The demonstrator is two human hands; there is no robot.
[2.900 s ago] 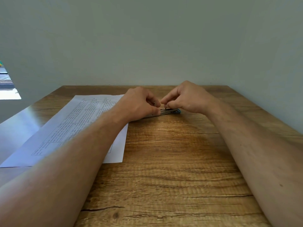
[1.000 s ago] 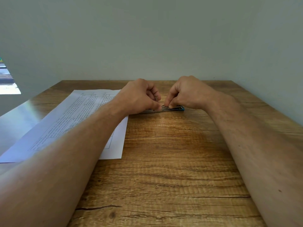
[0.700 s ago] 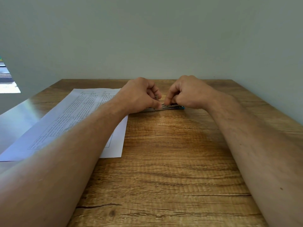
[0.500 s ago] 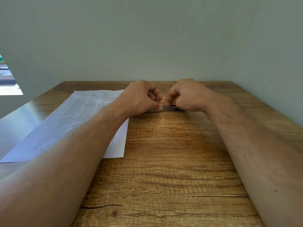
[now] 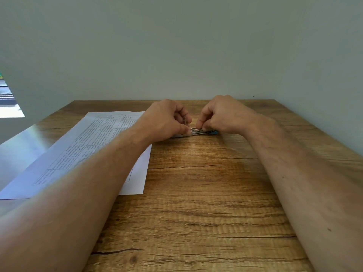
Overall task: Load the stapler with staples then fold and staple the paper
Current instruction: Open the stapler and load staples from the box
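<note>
A small stapler (image 5: 198,132), metal with a blue end at the right, lies opened flat on the wooden table (image 5: 196,193) near its far edge. My left hand (image 5: 167,120) is curled over its left end, thumb pressing on the metal, with a small metal piece showing between its fingers. My right hand (image 5: 222,114) is curled over the right part, fingertips pinched down on the staple channel. Whether staples are between those fingertips is too small to tell. A printed sheet of paper (image 5: 88,146) lies flat at the left, partly under my left forearm.
A pale wall rises just behind the table's far edge and along its right side. The table's left edge runs close beside the paper, with a bright opening beyond it at far left.
Both hands have stayed on the stapler. My right fingertips have dropped from above it onto the channel, and the view has shifted slightly.
</note>
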